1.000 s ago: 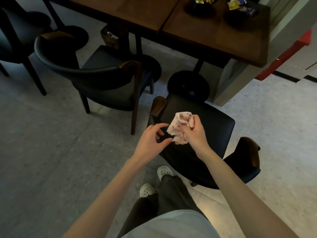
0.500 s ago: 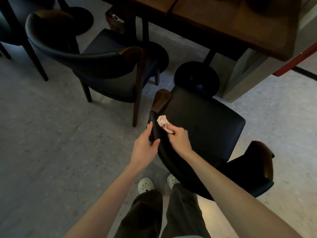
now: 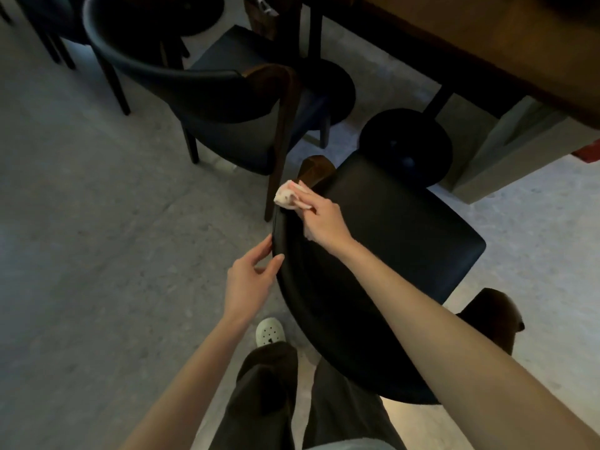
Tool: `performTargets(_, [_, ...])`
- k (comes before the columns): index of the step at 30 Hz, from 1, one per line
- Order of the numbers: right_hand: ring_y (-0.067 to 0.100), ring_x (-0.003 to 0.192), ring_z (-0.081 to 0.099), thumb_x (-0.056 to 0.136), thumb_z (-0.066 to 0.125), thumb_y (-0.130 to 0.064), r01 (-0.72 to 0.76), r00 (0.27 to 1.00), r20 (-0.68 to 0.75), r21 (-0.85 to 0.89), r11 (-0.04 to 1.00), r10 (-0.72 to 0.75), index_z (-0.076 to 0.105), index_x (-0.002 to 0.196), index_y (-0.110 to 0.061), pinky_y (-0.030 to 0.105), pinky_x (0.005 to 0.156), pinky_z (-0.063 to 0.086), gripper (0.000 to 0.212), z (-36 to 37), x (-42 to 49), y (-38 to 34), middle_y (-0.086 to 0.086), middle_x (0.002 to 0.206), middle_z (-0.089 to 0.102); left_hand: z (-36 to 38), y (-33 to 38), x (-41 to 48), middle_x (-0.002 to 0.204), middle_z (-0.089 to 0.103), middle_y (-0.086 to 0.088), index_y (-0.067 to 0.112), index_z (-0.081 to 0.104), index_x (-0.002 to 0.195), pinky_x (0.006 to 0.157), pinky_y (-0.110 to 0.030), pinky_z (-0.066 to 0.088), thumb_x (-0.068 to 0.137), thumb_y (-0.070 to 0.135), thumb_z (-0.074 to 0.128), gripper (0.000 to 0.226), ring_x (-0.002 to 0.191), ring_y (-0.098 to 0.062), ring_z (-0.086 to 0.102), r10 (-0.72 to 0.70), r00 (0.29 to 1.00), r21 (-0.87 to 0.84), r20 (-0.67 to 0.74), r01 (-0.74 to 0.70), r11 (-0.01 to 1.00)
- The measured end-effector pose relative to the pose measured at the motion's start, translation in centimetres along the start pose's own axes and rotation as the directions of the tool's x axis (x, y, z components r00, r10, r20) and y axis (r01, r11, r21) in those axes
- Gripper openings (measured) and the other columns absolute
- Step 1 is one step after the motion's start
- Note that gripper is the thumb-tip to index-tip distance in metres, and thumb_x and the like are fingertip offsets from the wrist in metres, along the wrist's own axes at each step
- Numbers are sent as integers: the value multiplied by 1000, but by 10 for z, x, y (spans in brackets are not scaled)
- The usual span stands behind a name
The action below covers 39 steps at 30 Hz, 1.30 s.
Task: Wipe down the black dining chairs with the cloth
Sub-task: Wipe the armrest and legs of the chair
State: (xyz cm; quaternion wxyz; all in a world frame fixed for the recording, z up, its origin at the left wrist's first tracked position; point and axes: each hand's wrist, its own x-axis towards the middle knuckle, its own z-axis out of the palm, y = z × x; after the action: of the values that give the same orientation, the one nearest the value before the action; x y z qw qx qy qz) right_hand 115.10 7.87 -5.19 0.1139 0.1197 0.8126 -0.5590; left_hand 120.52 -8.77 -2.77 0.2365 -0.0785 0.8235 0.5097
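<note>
A black dining chair [image 3: 399, 228] stands right in front of me, its curved backrest toward my legs and its wooden arm tips at either end. My right hand [image 3: 319, 219] presses a crumpled white patterned cloth [image 3: 286, 198] on the left end of the backrest, beside the wooden arm tip [image 3: 315, 172]. My left hand [image 3: 251, 279] pinches the backrest's outer edge just below, thumb on the inside and fingers outside. A second black chair [image 3: 207, 92] stands to the upper left, pushed toward the table.
A wooden table [image 3: 487, 50] spans the top right on round black pedestal bases [image 3: 407, 147]. A pale pillar [image 3: 506, 157] stands at the right. Another chair's legs [image 3: 55, 43] show at top left. Grey floor lies open on the left. My shoe [image 3: 270, 331] is beside the chair.
The cloth went from being held up in both hands down onto the backrest's left end. My left hand let go of the cloth and took the backrest edge. The view tilted down.
</note>
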Motion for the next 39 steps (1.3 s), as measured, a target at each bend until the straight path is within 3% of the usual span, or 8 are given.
performTargets(3, [11,146,19,97,37,4,24,1000,3,-78,997,-24,41,145,-19,16,113,10,54,20,-11,9,-5,157,29,6,-3,-6,143,48,10,31,35,146,98,-36,51,96,17,55,56,109,-4,62,-30,999,-41,30,31,999])
performTargets(9, [-15,132,22,96,41,6,4,957,291,13,1000,-7,42,142,-20,10,114,16,52,-5,-105,46,-22,142,35,9,0,-12,142,48,7,29,36,146,101,-35,48,98,15,51,52,117,-5,53,-143,989,-228,34,147,962])
performTargets(15, [-12,114,53,91,47,6,4,774,626,-158,987,97,56,130,-32,24,104,43,55,-66,-135,63,-31,119,60,23,-1,-19,147,44,5,32,37,145,107,-42,43,100,19,49,49,130,-13,47,-153,985,-217,-86,131,967])
performTargets(17, [-9,85,63,91,42,10,-18,834,548,-105,994,73,55,127,-40,18,84,51,63,-75,-122,48,-34,93,67,26,0,-24,148,44,4,30,36,146,107,-43,43,100,18,48,49,130,-13,48,-147,983,-220,-107,121,968])
performTargets(21, [11,127,51,92,44,6,44,965,261,-40,998,-32,49,140,-26,31,109,41,57,-46,-68,26,-8,141,52,32,-1,-43,146,44,6,25,36,146,104,-36,46,97,11,52,53,126,-12,51,-123,986,-248,-115,92,965])
performTargets(26, [21,138,39,97,40,0,53,980,195,-108,993,-31,37,149,-21,31,114,32,56,5,-66,27,2,152,39,34,-14,-62,139,53,5,22,45,141,86,-20,54,94,6,57,51,110,-5,62,-129,984,-348,-119,80,934])
performTargets(35, [-9,134,34,97,44,3,125,717,696,-191,974,44,43,141,-33,22,114,32,56,-84,-169,83,-22,147,41,36,-14,-62,140,52,1,21,43,142,86,-21,54,96,6,54,50,116,-7,58,-150,980,-375,-128,92,922])
performTargets(39, [0,91,59,94,40,6,32,835,550,-30,999,-10,51,130,-51,24,78,50,69,-77,-142,65,-8,121,60,38,-15,-63,134,57,5,21,47,140,79,-19,56,95,7,56,48,109,-3,60,-183,974,-429,-132,110,896])
